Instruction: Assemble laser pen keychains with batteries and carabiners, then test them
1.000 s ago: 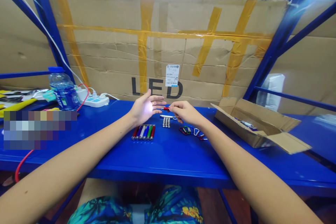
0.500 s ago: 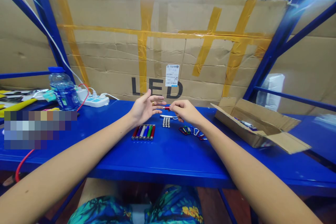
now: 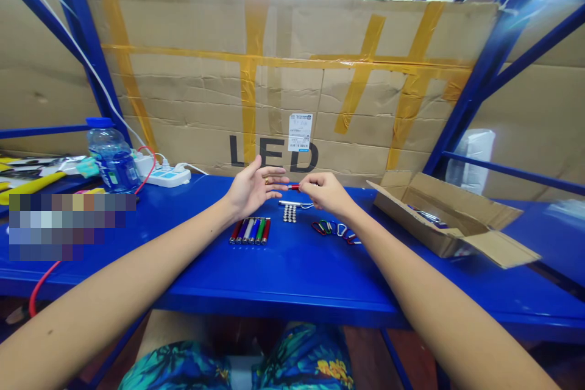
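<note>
Between the fingertips of my right hand (image 3: 325, 194) is a small red flashlight tube (image 3: 294, 187), its silvery end pointing left. My left hand (image 3: 256, 189) is open, palm turned toward the right hand, fingers spread just short of the tube and holding nothing. Below the hands lie a silver flashlight with a clip (image 3: 290, 203) and a block of small button cells (image 3: 289, 214) in rows. A row of coloured flashlight tubes (image 3: 250, 231) lies below my left hand. Several coloured carabiners (image 3: 336, 229) lie beside my right wrist, which hides part of them.
An opened cardboard box (image 3: 450, 219) with items inside stands at the right. At the left are a plastic bottle (image 3: 112, 155), a power strip (image 3: 167, 175) and a red cable (image 3: 40, 285). A large cardboard sheet (image 3: 196, 97) rises behind the blue table (image 3: 274, 280).
My right hand and the red tube have shifted slightly right, away from my left fingertips. My left hand stays open in nearly the same place.
</note>
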{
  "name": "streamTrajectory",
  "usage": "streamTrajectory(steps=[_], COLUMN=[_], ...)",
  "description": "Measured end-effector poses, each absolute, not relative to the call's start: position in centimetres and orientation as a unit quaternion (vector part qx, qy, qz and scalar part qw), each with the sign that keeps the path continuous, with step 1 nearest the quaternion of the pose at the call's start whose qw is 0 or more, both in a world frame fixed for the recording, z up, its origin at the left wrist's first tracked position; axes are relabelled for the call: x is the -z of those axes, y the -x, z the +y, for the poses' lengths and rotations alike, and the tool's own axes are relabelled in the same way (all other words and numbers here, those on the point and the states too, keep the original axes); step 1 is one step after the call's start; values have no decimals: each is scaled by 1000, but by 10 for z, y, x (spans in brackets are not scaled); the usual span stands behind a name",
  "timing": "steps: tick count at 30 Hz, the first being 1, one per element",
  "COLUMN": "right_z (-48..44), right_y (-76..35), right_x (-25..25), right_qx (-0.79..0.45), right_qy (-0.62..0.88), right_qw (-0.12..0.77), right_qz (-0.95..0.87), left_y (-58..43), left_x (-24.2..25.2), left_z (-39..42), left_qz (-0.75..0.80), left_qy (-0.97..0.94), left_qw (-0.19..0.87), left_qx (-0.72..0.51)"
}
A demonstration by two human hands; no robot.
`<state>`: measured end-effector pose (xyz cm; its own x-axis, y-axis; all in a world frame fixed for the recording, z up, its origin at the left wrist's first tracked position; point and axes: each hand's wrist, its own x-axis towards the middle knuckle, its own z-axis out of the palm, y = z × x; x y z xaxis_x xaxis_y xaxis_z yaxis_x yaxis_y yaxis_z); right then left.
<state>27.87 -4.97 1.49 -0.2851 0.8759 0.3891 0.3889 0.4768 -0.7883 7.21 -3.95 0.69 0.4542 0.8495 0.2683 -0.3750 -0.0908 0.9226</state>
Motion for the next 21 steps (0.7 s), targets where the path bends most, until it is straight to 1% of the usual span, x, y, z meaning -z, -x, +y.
streamTrajectory(steps=[5, 21], right_z=[-51, -50], right_y=[-279, -279], right_x=[-16, -15], right_qx=[-279, -290], right_qy=[419, 417], right_qw=[403, 401], right_qz=[-764, -763], left_y=[-73, -74], left_x=[-8, -8], left_z=[-41, -42], left_qz=[217, 211], left_qy=[-552, -557], left_qw=[644, 646], left_qx=[-482, -477])
